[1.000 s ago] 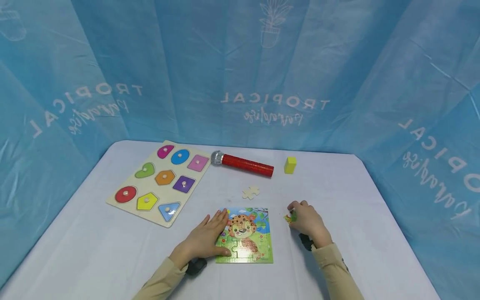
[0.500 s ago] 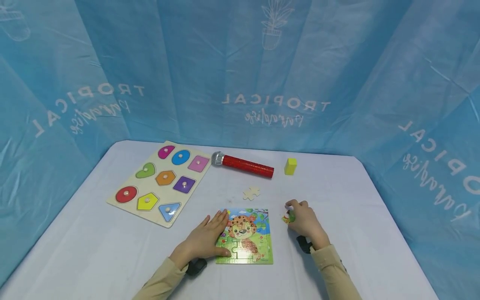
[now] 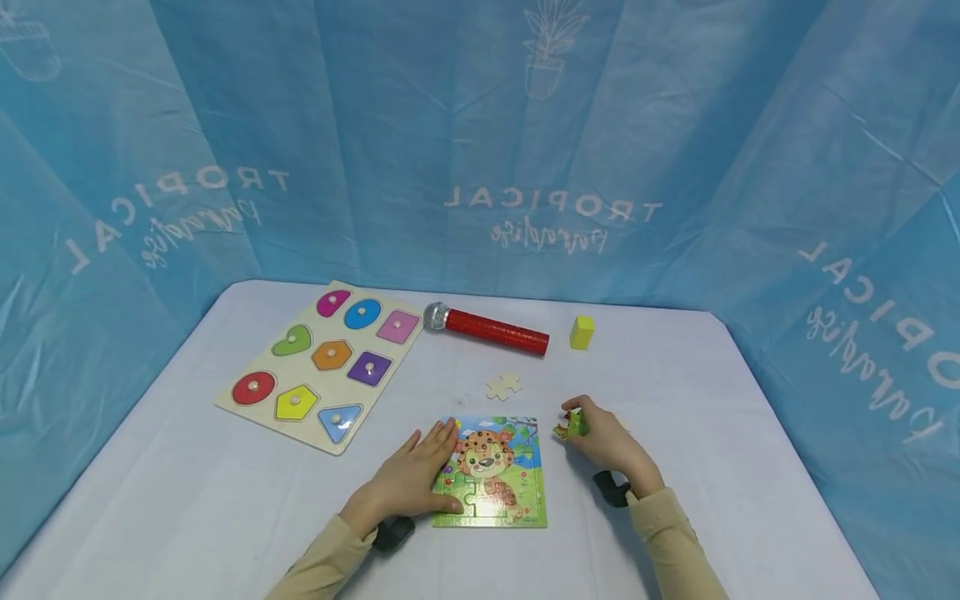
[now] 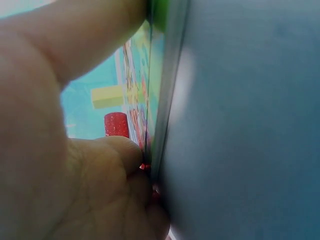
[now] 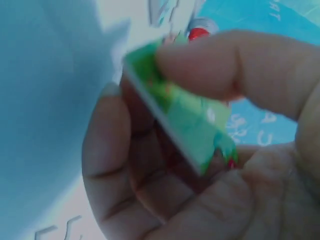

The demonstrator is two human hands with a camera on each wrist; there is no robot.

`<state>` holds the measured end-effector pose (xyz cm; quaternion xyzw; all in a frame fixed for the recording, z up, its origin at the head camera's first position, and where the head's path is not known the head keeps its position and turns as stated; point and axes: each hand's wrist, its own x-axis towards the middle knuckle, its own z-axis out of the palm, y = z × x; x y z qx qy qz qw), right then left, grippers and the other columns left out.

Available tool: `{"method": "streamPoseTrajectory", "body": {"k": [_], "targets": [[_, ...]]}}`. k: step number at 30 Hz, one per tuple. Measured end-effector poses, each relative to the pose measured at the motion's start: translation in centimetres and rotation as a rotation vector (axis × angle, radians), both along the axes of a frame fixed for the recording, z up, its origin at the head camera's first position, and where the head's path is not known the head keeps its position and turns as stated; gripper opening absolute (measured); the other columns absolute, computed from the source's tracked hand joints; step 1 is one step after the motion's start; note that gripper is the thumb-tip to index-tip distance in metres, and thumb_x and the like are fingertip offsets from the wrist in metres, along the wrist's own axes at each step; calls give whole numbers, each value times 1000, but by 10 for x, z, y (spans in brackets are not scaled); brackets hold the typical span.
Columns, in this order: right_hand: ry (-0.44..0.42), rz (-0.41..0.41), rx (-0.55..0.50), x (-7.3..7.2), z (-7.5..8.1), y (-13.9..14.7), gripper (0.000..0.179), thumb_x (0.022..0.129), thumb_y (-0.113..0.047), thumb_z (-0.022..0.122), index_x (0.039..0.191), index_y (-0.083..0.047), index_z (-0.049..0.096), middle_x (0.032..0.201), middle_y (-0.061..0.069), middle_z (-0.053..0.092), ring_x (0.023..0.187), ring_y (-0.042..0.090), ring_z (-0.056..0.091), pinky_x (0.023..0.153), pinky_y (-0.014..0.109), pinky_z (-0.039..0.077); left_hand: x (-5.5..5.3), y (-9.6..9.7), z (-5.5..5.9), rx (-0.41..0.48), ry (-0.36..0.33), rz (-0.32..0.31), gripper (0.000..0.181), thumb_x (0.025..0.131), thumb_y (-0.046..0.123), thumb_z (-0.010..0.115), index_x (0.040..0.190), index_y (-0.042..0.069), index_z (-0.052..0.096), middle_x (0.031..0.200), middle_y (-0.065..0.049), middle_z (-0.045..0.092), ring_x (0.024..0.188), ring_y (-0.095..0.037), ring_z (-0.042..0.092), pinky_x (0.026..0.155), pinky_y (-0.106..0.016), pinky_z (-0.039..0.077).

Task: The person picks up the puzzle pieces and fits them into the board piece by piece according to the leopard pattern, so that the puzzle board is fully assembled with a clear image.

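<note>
A square jigsaw puzzle (image 3: 491, 487) with a cartoon leopard picture lies on the white table. My left hand (image 3: 411, 477) rests on its left side, fingers spread and thumb on the lower left corner. To the right of the puzzle, my right hand (image 3: 606, 439) pinches a green jigsaw piece (image 3: 575, 423) just above the table. In the right wrist view, the thumb presses on the picture side of that piece (image 5: 187, 117), and curled fingers lie behind it. The left wrist view shows the left hand (image 4: 65, 150) at the puzzle's edge.
A face-down jigsaw piece (image 3: 502, 387) lies beyond the puzzle. Farther back are a red toy microphone (image 3: 495, 331) and a yellow block (image 3: 581, 332). A shape peg board (image 3: 318, 367) lies at the left. Blue curtain (image 3: 480, 150) surrounds the table.
My right hand has moved slightly left toward the puzzle with the jigsaw piece, turning it so more green shows. The left hand has stayed in place.
</note>
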<state>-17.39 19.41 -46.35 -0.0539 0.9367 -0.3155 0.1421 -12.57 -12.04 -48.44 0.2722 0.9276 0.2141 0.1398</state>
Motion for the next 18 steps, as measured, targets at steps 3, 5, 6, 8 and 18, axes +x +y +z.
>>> {"method": "streamPoseTrajectory", "body": {"k": [3,5,6,8,18], "targets": [[-9,44,-52,2,3,-4,38,85,-5,68,121,-10,56,112,12,64,81,19,52,67,30,43,0,0,0,1,1,0,105,79,54,71,151,-3,23,161,-19,17,150,-36,15,121,-56,14],[-17,89,-87,4,5,-6,32,86,-7,69,116,-11,59,104,9,64,78,18,50,63,29,42,0,0,0,1,3,-2,104,79,54,71,151,-3,22,161,-19,17,150,-36,15,121,-57,14],[-21,114,-104,5,5,-8,30,86,-7,69,114,-11,60,99,7,63,76,18,49,62,29,41,0,0,1,1,3,-3,104,79,54,71,151,-4,22,161,-20,17,150,-36,15,121,-57,14],[-16,190,-106,8,5,-10,26,87,-9,69,112,-12,62,94,5,61,77,17,47,62,28,39,0,0,1,3,2,-3,104,79,54,71,151,-4,22,161,-20,17,150,-36,15,121,-57,14],[-69,458,-82,19,5,-31,16,91,-15,67,106,-19,66,81,-5,53,72,11,43,61,23,35,1,0,2,4,2,0,105,80,52,72,151,-4,21,161,-21,17,150,-37,15,120,-57,15]]}}
